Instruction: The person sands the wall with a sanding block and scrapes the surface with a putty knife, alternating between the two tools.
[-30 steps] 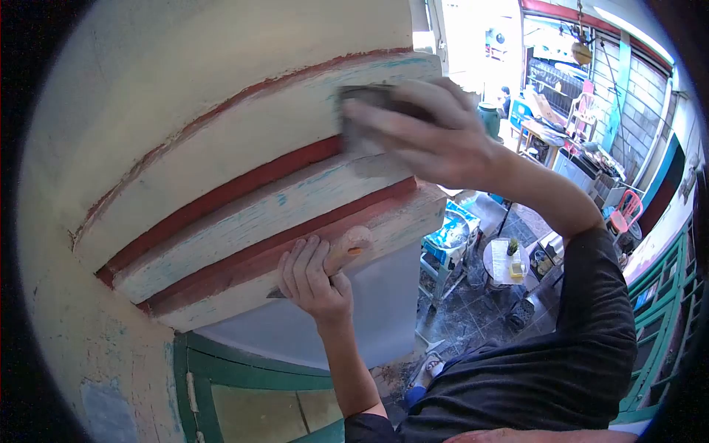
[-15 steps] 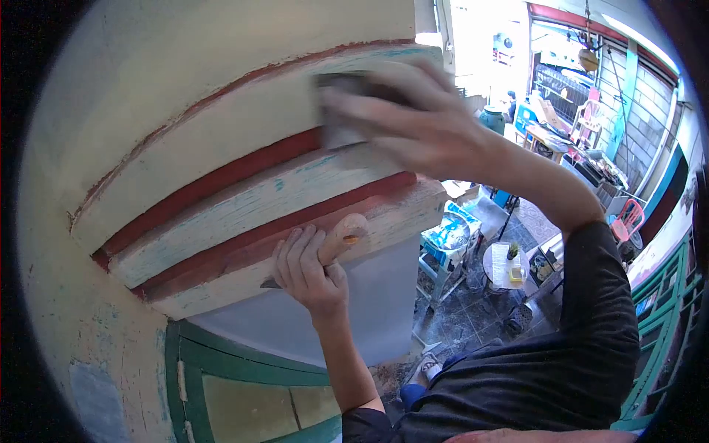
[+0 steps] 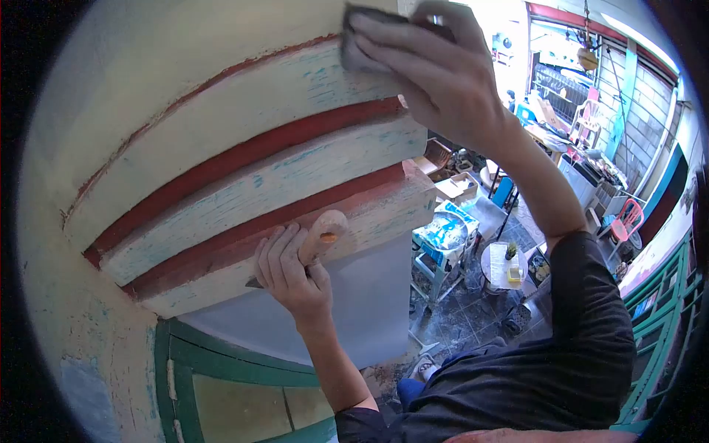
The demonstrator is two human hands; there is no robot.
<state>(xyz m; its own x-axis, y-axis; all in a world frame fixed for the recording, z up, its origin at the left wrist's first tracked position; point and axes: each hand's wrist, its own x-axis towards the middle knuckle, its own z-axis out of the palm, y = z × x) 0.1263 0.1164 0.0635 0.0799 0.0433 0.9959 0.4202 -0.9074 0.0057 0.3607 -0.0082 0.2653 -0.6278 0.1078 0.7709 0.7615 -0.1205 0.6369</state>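
Note:
My right hand [image 3: 436, 74] presses a grey sanding pad [image 3: 362, 37] flat against the top band of a stepped wall moulding [image 3: 244, 184], whose cream paint is worn through to red and turquoise. My left hand [image 3: 288, 273] is closed around a scraper with a pale wooden handle [image 3: 325, 230]. It rests against the lowest step of the moulding. The scraper's blade tip shows just left of the fingers.
A green door frame [image 3: 214, 369] lies below the moulding. Far below on the right is a tiled floor with stools, a small round table [image 3: 506, 262], bags and boxes. Green shutters [image 3: 665, 325] line the right edge.
My right hand has slid the pad up from the middle band to the top band. The left hand has stayed on the lowest step with the scraper.

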